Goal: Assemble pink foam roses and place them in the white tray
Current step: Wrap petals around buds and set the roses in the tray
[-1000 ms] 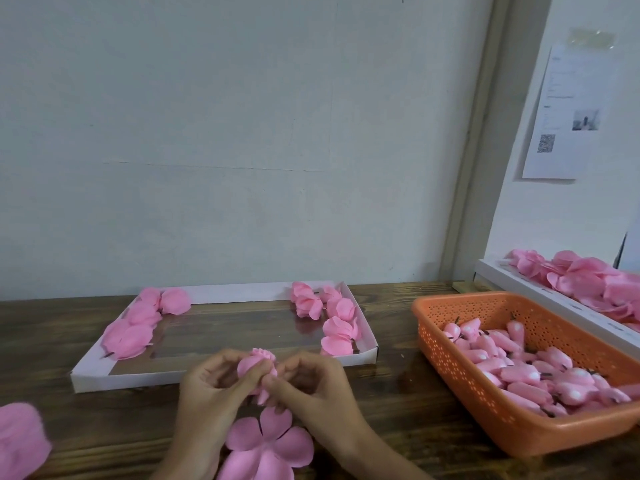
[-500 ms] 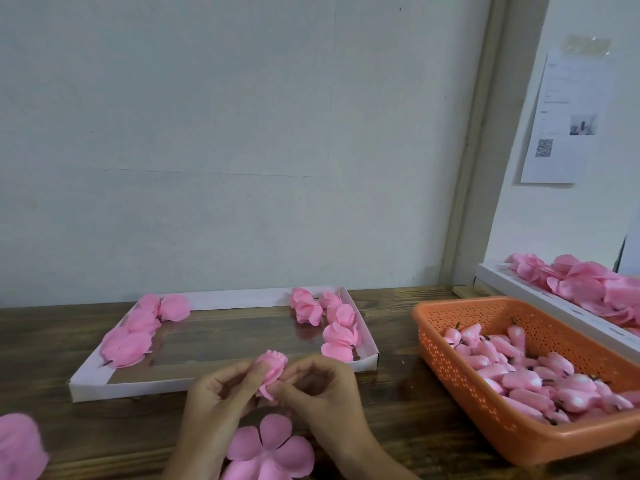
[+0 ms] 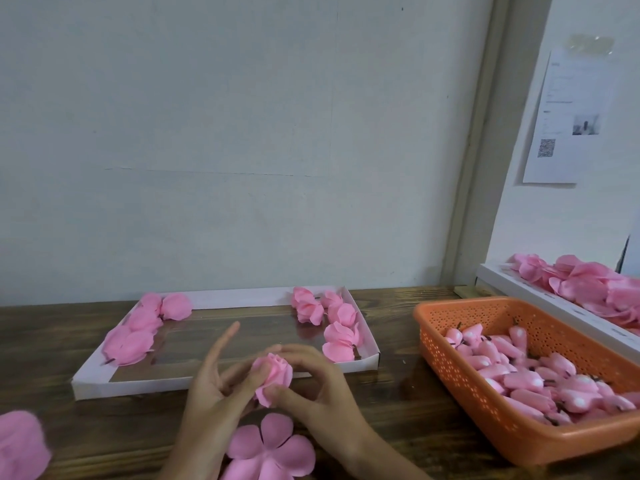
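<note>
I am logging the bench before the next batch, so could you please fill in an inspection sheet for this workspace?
Surface: dark wooden table.
Job's things: white tray holds finished roses at its left and right ends; half-made rose held near its front rim; flat petal piece lies below the hands.
Clutter: orange basket of pink buds at right; second tray piled with petals beyond it; pink foam at left edge.
Grippers: left hand and right hand both pinch the half-made rose; left forefinger straight.
Cables: nothing seen.
Surroundings: pale wall; paper notice with a QR code at right.
</note>
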### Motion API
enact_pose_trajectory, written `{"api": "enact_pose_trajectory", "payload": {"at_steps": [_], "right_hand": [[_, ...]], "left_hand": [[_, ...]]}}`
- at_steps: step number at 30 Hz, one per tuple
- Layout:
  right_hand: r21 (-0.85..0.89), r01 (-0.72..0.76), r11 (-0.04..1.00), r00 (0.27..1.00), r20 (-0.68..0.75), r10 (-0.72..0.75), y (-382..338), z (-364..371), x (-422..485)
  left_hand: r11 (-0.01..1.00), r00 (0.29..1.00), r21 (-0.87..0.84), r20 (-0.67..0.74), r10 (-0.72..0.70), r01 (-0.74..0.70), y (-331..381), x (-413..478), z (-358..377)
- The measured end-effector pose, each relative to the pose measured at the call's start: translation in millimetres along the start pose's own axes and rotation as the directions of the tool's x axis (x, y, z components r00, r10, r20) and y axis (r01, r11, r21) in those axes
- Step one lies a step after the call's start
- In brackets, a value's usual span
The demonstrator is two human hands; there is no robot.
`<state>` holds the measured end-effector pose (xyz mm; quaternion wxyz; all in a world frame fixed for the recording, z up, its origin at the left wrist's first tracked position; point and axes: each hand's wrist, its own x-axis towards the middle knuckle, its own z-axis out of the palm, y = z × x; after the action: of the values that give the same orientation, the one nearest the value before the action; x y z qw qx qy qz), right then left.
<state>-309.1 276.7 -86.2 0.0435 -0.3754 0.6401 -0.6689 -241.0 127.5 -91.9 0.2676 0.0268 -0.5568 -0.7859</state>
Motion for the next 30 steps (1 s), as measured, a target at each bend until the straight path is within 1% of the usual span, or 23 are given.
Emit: {"api": "enact_pose_trajectory", "payload": {"at_steps": [3, 6, 7, 9, 10, 12, 13, 15, 16, 19, 24, 27, 30], "right_hand": [[0.009, -0.043, 0.999, 0.999, 0.017, 0.042, -3, 0, 0], [0.091, -0.077, 0.993, 0.996, 0.052, 0.072, -3, -1, -1], [0.117, -0.097, 0.988, 0.994, 0.063, 0.09, -5, -2, -1], [0.126, -0.107, 0.986, 0.993, 0.073, 0.098, -7, -5, 0], [0.113, -0.089, 0.99, 0.994, 0.078, 0.081, -8, -7, 1], [0.042, -0.025, 0.999, 0.995, 0.102, 0.02, -7, -10, 3], [-0.008, 0.011, 1.0, 0.993, 0.121, -0.01, -7, -11, 4], [-0.075, 0.071, 0.995, 0.986, 0.157, -0.059, -6, -11, 5], [-0.09, 0.08, 0.993, 0.983, 0.17, -0.064, -6, -11, 5], [-0.081, 0.048, 0.996, 0.977, 0.21, -0.03, -6, -11, 6], [-0.112, 0.029, 0.993, 0.969, 0.247, 0.0, -2, -12, 2], [-0.147, 0.003, 0.989, 0.97, 0.242, 0.033, 0, -12, 1], [-0.159, 0.04, 0.986, 0.968, 0.251, 0.001, 1, -14, 0]], "left_hand": [[0.998, 1.0, 0.067, -0.02, 0.022, -0.021, -3, 1, -2], [1.0, 0.998, -0.011, -0.052, -0.019, 0.018, -4, 2, -2], [0.997, 0.998, -0.05, -0.029, -0.052, 0.05, -3, 4, -3], [0.992, 0.991, -0.062, 0.082, -0.103, 0.109, 0, 6, -8], [0.993, 0.982, -0.024, 0.152, -0.112, 0.117, 1, 7, -10], [0.986, 0.959, 0.155, 0.267, -0.097, 0.057, 2, 5, -14], [0.971, 0.954, 0.238, 0.289, -0.082, 0.011, 1, 4, -14], [0.946, 0.95, 0.321, 0.306, -0.059, -0.045, 0, 2, -15], [0.937, 0.944, 0.345, 0.323, -0.062, -0.056, 1, 2, -15], [0.907, 0.919, 0.412, 0.385, -0.085, -0.089, 7, 0, -15], [0.867, 0.922, 0.489, 0.372, -0.107, -0.097, 10, -4, -12], [0.876, 0.916, 0.481, 0.371, -0.153, -0.048, 9, -6, -9], [0.886, 0.916, 0.461, 0.37, -0.155, -0.036, 8, -6, -6]]}}
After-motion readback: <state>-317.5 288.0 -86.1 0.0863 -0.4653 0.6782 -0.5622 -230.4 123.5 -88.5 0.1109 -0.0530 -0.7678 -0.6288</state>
